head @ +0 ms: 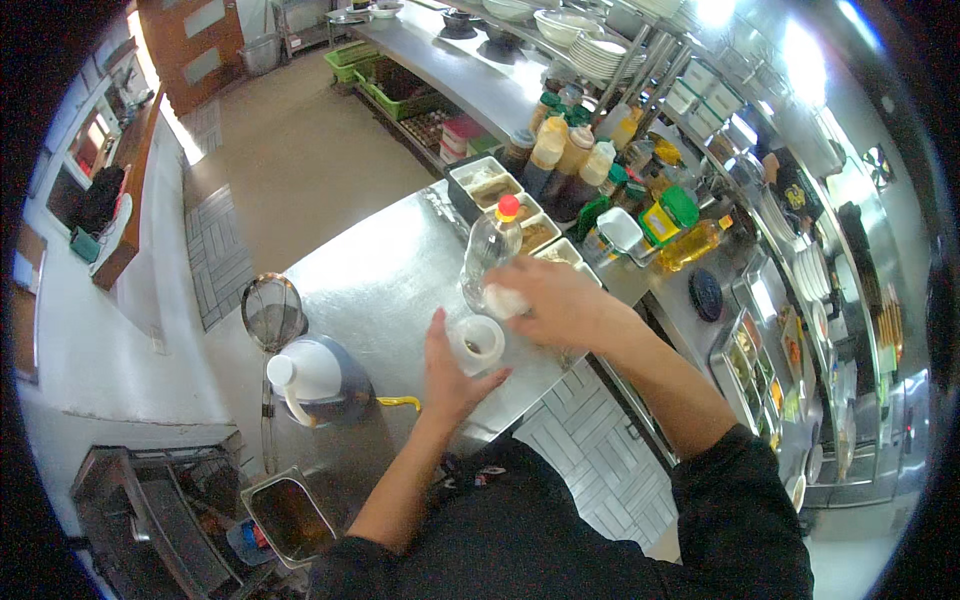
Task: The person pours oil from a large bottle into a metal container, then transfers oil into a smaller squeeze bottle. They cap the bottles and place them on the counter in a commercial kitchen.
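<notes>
A translucent white plastic container (478, 343) with a round open mouth stands on the steel worktop (360, 262). My left hand (454, 386) is spread beside it, thumb and fingers apart; whether the palm touches it is hard to see. Just above and to the right, my right hand (555, 300) pinches a small white item (505, 301), too blurred to tell its kind. Behind that hand rises a clear plastic bottle (491, 240) with a red and yellow cap, its lower part partly hidden.
Containers of seasoning (536, 232) line the worktop's far right edge, with several squeeze bottles (551, 142) behind them. To the left are a large white-handled jug (319, 379) and a wire-mesh strainer (271, 311). A metal pan of dark liquid (291, 517) sits lower left. Another person (795, 187) is partly visible at right.
</notes>
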Motion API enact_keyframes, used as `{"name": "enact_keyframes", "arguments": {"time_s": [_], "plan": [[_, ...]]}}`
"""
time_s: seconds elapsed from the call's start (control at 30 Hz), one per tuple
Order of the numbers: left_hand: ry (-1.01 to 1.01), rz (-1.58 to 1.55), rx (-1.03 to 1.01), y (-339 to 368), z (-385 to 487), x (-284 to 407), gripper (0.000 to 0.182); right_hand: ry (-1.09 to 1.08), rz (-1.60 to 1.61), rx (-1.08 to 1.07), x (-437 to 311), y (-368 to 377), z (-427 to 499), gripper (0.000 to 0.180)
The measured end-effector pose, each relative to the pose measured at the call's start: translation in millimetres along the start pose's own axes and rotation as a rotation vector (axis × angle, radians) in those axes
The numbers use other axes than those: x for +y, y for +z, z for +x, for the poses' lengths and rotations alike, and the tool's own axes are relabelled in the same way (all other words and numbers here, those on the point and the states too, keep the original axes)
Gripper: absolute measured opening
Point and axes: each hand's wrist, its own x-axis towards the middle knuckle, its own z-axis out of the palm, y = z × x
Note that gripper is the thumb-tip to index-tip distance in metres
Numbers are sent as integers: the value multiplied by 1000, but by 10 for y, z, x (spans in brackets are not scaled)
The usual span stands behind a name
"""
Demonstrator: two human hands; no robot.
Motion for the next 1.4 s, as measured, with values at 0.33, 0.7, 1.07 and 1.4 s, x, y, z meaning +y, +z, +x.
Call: {"name": "enact_keyframes", "arguments": {"time_s": [0.33,0.7,1.07,1.4], "plan": [[-352,53,618,-1913,-1022,-269,35,665,63,-264,674,2163,-1127,73],[-484,218,566,-1753,-430,-590,43,297,410,545,497,1373,-687,49],[-380,215,367,-1420,-444,479,32,-367,318,185,-810,66,394,59],[-482,11,165,-1314,-791,1247,28,-557,286,-224,-1079,467,566,69]]}}
